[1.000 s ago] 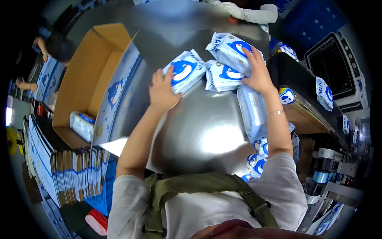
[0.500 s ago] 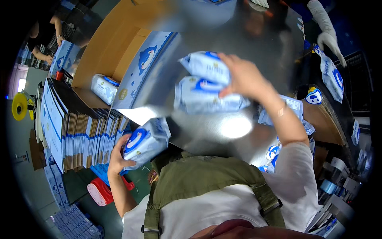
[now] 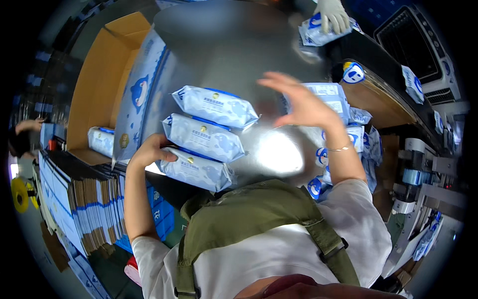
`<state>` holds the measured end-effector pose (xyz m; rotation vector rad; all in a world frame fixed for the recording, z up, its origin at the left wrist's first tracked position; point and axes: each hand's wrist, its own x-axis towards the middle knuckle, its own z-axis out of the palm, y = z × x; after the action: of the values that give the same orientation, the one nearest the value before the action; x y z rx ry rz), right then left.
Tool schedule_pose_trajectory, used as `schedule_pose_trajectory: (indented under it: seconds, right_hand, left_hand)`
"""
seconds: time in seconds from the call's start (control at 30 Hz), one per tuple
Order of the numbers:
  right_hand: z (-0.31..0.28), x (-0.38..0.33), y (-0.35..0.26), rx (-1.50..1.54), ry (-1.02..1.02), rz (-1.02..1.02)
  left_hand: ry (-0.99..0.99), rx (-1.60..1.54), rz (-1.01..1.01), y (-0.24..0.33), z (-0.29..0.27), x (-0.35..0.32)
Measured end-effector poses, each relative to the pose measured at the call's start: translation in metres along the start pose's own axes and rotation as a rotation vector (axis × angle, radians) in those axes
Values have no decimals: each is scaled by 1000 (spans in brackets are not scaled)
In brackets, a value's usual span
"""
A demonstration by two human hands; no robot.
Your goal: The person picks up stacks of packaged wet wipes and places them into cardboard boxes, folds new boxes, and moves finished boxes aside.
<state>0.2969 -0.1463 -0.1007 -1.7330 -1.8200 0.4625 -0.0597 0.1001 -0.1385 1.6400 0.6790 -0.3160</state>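
Three white-and-blue wet wipe packs lie side by side on the metal table: a far pack (image 3: 216,106), a middle pack (image 3: 204,137) and a near pack (image 3: 196,169). My left hand (image 3: 149,151) grips the left end of the near pack, thumb on top; its other fingers are partly hidden. To the right, my right hand (image 3: 306,102) is raised with thumb and fingers spread, holding nothing. Close beside it is another wipe pack (image 3: 332,94), at the top of a heap of wipe packs (image 3: 354,137) partly covered by my forearm.
An open cardboard carton (image 3: 102,65) at left has one wipe pack (image 3: 101,141) inside. Below it stand stacked flat cartons (image 3: 94,209). At the far right, a co-worker's gloved hand (image 3: 332,17) is on a pack (image 3: 318,32). Machinery (image 3: 413,174) stands at right.
My right hand has let go of its two packs and moved right, opening. My left hand has brought its pack in beside them, forming a row. A gloved hand with a pack now shows at far right.
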Motion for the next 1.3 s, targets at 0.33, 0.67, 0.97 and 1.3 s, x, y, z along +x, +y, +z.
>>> schedule_pose_trajectory:
  seconds: [0.33,0.67,0.97,1.3]
  right_hand:
    - [-19,-83,18,-639,215,247]
    - [-9,7,28,-301,27,341]
    - [25,140,15,-103,-153,217]
    - [65,112,84,951,-214,363]
  left_hand:
    - [1081,-311,264,-68,95,-42]
    - [715,-880,-37,-48,200,-39]
    - [614,-1047,-82,2,180,-37]
    - [636,-1253,210,-5,181,-13]
